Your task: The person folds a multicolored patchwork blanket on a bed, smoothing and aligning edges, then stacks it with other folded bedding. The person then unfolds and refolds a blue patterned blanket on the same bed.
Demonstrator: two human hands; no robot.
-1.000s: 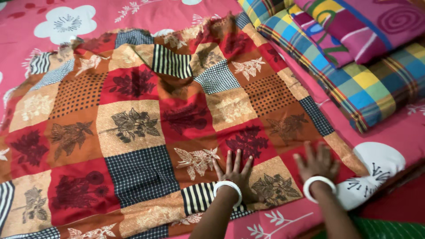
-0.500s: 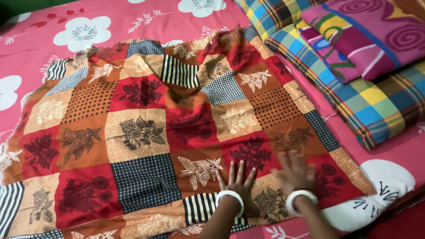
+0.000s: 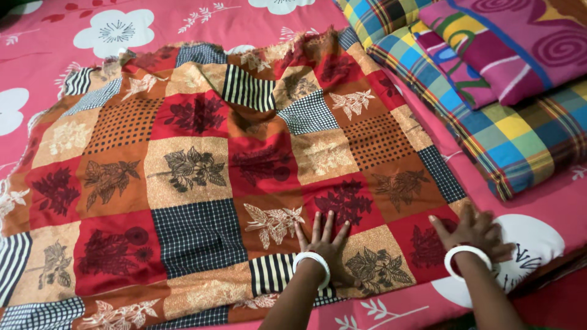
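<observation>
Both hands lie flat, fingers spread, on a red-and-orange patchwork cloth [image 3: 214,177] covering a pink floral bed [image 3: 36,36]: left hand [image 3: 324,238] mid-edge, right hand [image 3: 474,232] at the corner; smoothing works best pressing outward evenly.

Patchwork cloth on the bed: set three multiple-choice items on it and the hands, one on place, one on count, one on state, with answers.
1. Where does the right hand lie?
A. on the near right corner of the patchwork cloth
B. on the stacked pillows
C. on the far left corner of the cloth

2. How many white bangles show on the wrists?
A. none
B. two
C. four

3. How is the left hand placed?
A. closed in a fist
B. pinching a raised fold
C. flat, fingers spread on the cloth

Answers:
1 A: its fingers rest where the cloth's corner meets the pink bedsheet.
2 B: one bangle is on the left wrist, another bangle on the right.
3 C: the palm lies down and the fingers are fanned apart.
</observation>
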